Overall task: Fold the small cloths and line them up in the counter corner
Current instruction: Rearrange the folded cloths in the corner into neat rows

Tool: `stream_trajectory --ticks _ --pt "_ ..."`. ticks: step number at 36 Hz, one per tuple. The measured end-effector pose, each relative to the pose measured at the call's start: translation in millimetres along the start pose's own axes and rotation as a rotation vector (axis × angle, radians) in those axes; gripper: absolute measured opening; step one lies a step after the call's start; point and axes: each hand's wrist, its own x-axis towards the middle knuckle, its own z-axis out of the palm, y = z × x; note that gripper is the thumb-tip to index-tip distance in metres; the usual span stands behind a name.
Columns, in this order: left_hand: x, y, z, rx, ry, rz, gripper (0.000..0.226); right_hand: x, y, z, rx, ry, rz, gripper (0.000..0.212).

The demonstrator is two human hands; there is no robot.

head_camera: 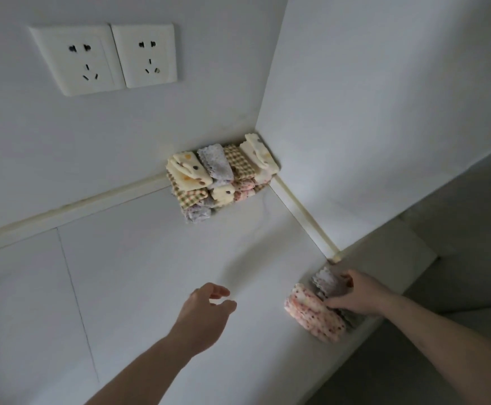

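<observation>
at the near right edge of the tabletop (139, 276), the right hand (355, 293) pinches a grey scalloped cloth (327, 283) beside a pink speckled cloth (316, 317). the left hand (206, 314) hovers above the surface, fingers loosely spread, holding nothing. farther back, folded cloths (221, 171) sit lined up in the corner below two wall sockets (107, 58).

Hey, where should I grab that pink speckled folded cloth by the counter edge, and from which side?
Pinch the pink speckled folded cloth across its narrow width near the middle, coming from above on its open left side; the right hand and the grey cloth crowd its right.
</observation>
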Motion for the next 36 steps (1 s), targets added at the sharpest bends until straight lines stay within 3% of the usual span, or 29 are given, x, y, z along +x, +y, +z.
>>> stream_trajectory --ticks 4,12,19,22,26,29,36 --pt "-11 -11 5 0.000 -0.031 -0.023 0.016 -4 5 13 0.015 0.025 0.009 0.123" --pt "-26 -29 6 -0.057 -0.057 -0.100 0.025 -18 -44 68 0.201 0.045 -0.104 0.079" --pt "-20 -33 -3 -0.177 -0.029 -0.212 0.042 -28 -100 97 0.302 0.002 -0.208 0.081" --pt "-14 -30 -10 -0.244 -0.002 -0.251 0.032 -25 -114 105 0.357 -0.037 -0.279 0.077" --pt "-5 -27 -16 -0.346 0.045 -0.289 0.022 -34 -127 103 0.512 -0.133 -0.305 0.030" --pt "1 -25 -18 -0.398 0.097 -0.307 0.017 -32 -127 103 0.628 -0.193 -0.288 0.019" --pt "8 -12 -24 -0.343 0.123 -0.204 0.004 -15 -128 91 0.760 -0.193 -0.184 0.030"
